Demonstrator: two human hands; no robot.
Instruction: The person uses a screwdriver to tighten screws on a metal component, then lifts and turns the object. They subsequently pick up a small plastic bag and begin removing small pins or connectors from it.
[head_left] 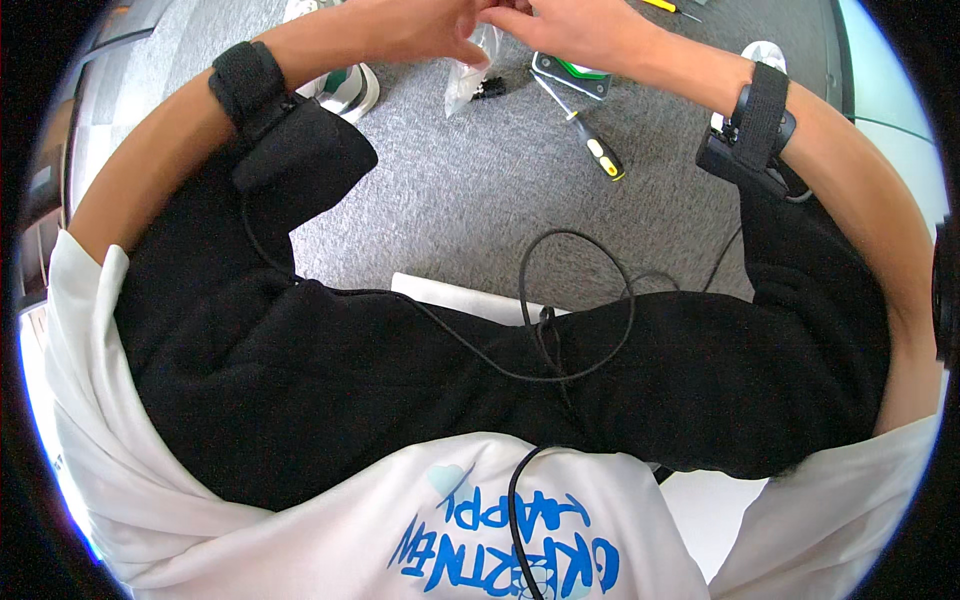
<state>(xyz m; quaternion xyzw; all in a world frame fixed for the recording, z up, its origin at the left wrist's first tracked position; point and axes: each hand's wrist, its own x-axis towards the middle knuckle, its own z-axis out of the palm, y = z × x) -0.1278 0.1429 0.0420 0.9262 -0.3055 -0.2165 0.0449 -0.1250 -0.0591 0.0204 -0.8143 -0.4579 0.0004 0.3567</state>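
Note:
My left hand (425,28) and my right hand (570,28) meet at the top edge, their fingertips partly cut off. The fingers of my right hand are pinched together against those of my left, whose thumb points down. What they hold, if anything, is hidden. Just below my fingers is a clear plastic bag (462,88), crumpled; I cannot tell whether it is gripped. Small black pieces (489,88) sit beside it. Near my right hand, a screwdriver (590,140) with a black and yellow handle lies on the grey carpet (440,190).
Beyond the screwdriver lies a dark, flat case with green (575,75). A yellow-handled tool (665,6) is at the far right. Shoes (352,92) flank the work area. A black cable (523,290) loops over my lap, near a white sheet-like object (450,296).

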